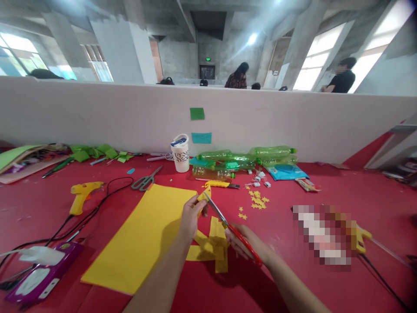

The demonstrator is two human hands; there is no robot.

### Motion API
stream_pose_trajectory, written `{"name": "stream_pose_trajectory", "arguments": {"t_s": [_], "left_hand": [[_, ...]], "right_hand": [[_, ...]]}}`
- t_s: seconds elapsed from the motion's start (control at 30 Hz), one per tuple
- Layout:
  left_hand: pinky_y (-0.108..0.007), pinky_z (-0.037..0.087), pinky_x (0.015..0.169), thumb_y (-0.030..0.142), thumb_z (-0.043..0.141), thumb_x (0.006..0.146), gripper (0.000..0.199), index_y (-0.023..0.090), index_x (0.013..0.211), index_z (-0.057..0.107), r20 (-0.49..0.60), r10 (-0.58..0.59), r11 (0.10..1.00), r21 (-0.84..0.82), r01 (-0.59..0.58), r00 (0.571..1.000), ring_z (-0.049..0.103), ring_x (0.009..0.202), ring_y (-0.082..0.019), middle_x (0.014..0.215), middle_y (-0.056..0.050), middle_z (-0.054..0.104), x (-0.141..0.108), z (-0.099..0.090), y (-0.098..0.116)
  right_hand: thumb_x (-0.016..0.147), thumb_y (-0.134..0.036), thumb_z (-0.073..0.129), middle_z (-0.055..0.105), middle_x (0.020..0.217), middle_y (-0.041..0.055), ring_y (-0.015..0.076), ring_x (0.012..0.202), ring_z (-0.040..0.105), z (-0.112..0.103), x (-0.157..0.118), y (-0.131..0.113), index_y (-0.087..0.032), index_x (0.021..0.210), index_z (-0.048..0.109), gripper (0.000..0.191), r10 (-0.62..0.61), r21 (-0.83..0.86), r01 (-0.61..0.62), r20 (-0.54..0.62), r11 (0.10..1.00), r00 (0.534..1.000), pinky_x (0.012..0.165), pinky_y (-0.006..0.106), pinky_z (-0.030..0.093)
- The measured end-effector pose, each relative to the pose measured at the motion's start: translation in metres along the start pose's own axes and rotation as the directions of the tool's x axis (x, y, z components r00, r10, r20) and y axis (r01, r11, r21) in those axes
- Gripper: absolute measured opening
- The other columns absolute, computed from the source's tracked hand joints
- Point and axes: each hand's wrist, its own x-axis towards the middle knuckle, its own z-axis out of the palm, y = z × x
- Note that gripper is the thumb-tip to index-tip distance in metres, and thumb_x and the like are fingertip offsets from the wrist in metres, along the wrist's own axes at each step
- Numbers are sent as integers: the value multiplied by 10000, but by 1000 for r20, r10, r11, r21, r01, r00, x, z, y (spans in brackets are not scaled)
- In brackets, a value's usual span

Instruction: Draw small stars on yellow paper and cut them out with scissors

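Observation:
My left hand (191, 214) pinches a small piece of yellow paper (204, 195) above the table. In my right hand (245, 241) is a pair of red-handled scissors (233, 229), their tips reaching the paper by my left fingers. Whether the blades are cutting into it I cannot tell. Beneath both hands lie overlapping yellow paper strips (221, 252). A large yellow sheet (143, 234) is spread to the left, partly under my left forearm. Several small yellow paper stars (258, 201) are scattered to the right of the scissors.
A yellow box cutter (218, 184) and green plastic bottles (234, 160) sit behind my hands, beside a white cup (180, 155). Grey scissors (146, 180), a yellow glue gun (83, 195) with its cable and a purple power strip (45, 269) are leftward. A white partition (130, 113) bounds the back.

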Motion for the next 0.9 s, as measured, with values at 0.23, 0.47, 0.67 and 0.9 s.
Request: {"name": "stream_pose_trajectory", "arguments": {"t_s": [0.23, 0.47, 0.67, 0.9], "left_hand": [[-208, 369, 482, 243, 602, 734, 92, 162, 705, 567, 3, -2, 1000, 2, 2, 1000, 454, 468, -81, 528, 41, 531, 1, -2, -1], [-212, 378, 489, 249, 596, 744, 99, 164, 702, 570, 15, 2, 1000, 3, -2, 1000, 459, 472, -83, 534, 40, 532, 1, -2, 1], [-213, 375, 488, 259, 604, 734, 109, 164, 693, 567, 7, -9, 1000, 14, 9, 1000, 457, 470, -82, 536, 40, 533, 1, -2, 1], [-215, 370, 481, 265, 604, 726, 115, 162, 693, 564, -8, -9, 1000, 14, 10, 1000, 452, 467, -86, 532, 36, 519, 1, -2, -1]], "right_hand": [[826, -563, 483, 331, 450, -91, 43, 353, 279, 0, 0, -2, -189, 733, 432, 389, 20, 3, -20, 8, 1000, 1000, 358, 183, 238], [819, -583, 477, 346, 473, -86, 42, 351, 296, 1, 1, -3, -192, 726, 415, 407, 3, -3, -3, 2, 1000, 1000, 354, 182, 259], [800, -598, 487, 343, 456, -90, 47, 346, 307, 2, 0, -8, -193, 708, 411, 422, 19, -32, -20, -5, 999, 1000, 369, 192, 278], [778, -612, 504, 331, 468, -87, 50, 355, 301, 2, 0, -8, -202, 702, 391, 432, 48, -18, -48, 6, 999, 999, 361, 190, 274]]}}
